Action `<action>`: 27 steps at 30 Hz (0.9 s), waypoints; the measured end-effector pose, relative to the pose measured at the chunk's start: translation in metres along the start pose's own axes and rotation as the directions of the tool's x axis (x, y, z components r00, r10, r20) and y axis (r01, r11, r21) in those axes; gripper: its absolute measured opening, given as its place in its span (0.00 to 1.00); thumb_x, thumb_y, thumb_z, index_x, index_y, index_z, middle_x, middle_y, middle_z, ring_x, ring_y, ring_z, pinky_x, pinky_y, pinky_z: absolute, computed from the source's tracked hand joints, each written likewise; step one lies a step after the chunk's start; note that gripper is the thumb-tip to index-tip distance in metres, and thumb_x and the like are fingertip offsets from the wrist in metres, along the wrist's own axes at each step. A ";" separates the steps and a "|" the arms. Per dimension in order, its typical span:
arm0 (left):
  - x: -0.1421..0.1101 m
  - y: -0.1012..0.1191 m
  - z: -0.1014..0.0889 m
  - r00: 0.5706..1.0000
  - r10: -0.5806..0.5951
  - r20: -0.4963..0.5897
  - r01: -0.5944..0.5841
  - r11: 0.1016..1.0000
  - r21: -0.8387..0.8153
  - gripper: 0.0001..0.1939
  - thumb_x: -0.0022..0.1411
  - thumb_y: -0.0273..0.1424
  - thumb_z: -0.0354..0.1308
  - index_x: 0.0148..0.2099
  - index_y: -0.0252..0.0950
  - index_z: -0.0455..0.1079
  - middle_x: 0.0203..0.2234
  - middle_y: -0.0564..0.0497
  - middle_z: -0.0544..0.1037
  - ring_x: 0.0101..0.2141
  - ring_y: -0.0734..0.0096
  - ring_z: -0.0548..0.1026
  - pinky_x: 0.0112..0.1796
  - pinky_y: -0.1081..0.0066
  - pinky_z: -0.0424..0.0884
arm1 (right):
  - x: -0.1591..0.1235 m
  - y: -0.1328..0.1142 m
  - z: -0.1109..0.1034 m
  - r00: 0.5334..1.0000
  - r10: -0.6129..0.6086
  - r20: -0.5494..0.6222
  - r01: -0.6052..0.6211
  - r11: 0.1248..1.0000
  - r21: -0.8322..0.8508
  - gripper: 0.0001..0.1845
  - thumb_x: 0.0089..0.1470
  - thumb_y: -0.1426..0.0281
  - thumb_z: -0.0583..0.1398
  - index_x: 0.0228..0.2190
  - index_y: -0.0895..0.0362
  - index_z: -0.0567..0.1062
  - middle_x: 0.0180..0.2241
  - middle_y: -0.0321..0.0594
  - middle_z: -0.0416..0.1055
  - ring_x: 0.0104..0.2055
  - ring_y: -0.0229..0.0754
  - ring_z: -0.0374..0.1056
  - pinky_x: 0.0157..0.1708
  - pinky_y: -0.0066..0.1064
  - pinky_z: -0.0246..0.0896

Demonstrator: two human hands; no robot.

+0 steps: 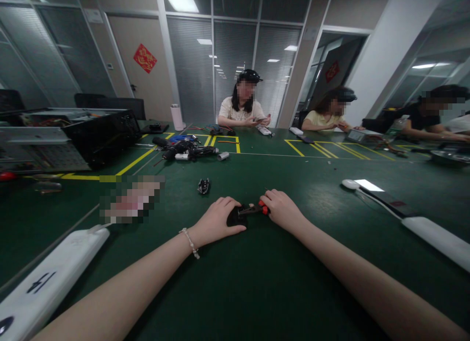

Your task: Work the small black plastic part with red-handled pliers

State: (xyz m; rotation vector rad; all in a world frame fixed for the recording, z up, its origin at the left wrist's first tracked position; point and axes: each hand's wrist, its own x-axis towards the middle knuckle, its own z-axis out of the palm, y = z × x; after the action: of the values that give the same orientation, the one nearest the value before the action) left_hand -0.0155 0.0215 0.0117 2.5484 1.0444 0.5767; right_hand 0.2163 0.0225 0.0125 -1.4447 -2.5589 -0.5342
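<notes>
My left hand [219, 218], with a bracelet at its wrist, grips a small black part [237, 217] against the green table. Its fingers and thumb are closed around the part's left side. My right hand [279, 207] is wrapped round the red handles of a pair of pliers [253, 209]. The pliers point left, and their jaws reach the black part. A small light-coloured piece shows at the jaws, too small to name. Beyond my left hand lies a small black-and-silver piece [203, 186], apart from both hands.
A bundle of dark cables and connectors [183, 149] lies farther back. An open computer case [73, 140] stands at the left. White power strips [55, 277] flank my arms, with a phone [385, 199] at the right. Several people sit across the green table [257, 292].
</notes>
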 end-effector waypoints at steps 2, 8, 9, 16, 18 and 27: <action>0.000 0.000 0.000 1.000 0.004 0.000 -0.004 1.000 0.001 0.26 0.51 0.48 0.55 0.49 0.40 0.60 0.45 0.48 0.65 0.44 0.59 0.64 0.43 0.62 0.63 | 0.000 0.000 -0.001 1.000 0.001 -0.004 -0.001 1.000 -0.002 0.14 0.45 0.80 0.53 0.35 0.61 0.70 0.34 0.45 0.67 0.36 0.42 0.60 0.36 0.33 0.54; 0.000 0.002 -0.001 1.000 0.019 -0.015 -0.019 1.000 0.022 0.26 0.51 0.46 0.56 0.49 0.39 0.60 0.44 0.48 0.66 0.43 0.59 0.64 0.43 0.61 0.63 | 0.001 0.000 0.000 1.000 -0.013 -0.002 0.013 1.000 -0.015 0.14 0.42 0.80 0.54 0.35 0.61 0.71 0.34 0.45 0.66 0.36 0.44 0.59 0.35 0.33 0.54; 0.000 0.002 -0.001 1.000 0.020 -0.017 -0.020 1.000 0.024 0.26 0.51 0.46 0.56 0.49 0.39 0.60 0.44 0.48 0.66 0.43 0.60 0.64 0.43 0.61 0.63 | 0.001 0.000 0.000 1.000 -0.013 -0.005 0.013 1.000 -0.015 0.14 0.42 0.80 0.54 0.35 0.61 0.71 0.34 0.45 0.66 0.36 0.43 0.59 0.35 0.33 0.54; 0.000 0.000 0.001 1.000 0.017 -0.018 -0.016 1.000 0.016 0.26 0.51 0.47 0.56 0.49 0.39 0.60 0.44 0.48 0.66 0.44 0.59 0.64 0.43 0.61 0.63 | 0.000 0.001 0.002 1.000 -0.009 -0.014 0.008 1.000 -0.019 0.15 0.43 0.80 0.53 0.35 0.61 0.71 0.34 0.45 0.66 0.35 0.43 0.59 0.35 0.32 0.53; 0.000 -0.001 0.001 1.000 0.016 -0.016 -0.015 1.000 0.014 0.26 0.51 0.47 0.56 0.49 0.39 0.60 0.44 0.48 0.65 0.44 0.59 0.64 0.42 0.61 0.63 | 0.000 0.000 0.002 1.000 -0.005 -0.017 0.005 1.000 -0.020 0.14 0.43 0.80 0.53 0.35 0.61 0.71 0.34 0.45 0.66 0.36 0.43 0.59 0.35 0.32 0.54; 0.000 0.000 0.000 1.000 0.012 -0.013 -0.012 1.000 0.022 0.26 0.51 0.47 0.55 0.49 0.39 0.60 0.44 0.48 0.66 0.44 0.59 0.64 0.42 0.61 0.63 | 0.001 0.001 0.001 1.000 -0.007 -0.010 0.007 1.000 0.001 0.14 0.43 0.81 0.53 0.35 0.61 0.70 0.34 0.45 0.66 0.36 0.42 0.59 0.36 0.32 0.54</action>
State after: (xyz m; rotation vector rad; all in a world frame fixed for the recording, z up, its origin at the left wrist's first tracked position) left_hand -0.0155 0.0217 0.0112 2.5749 1.0465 0.5892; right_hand 0.2169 0.0241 0.0117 -1.4302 -2.5572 -0.5394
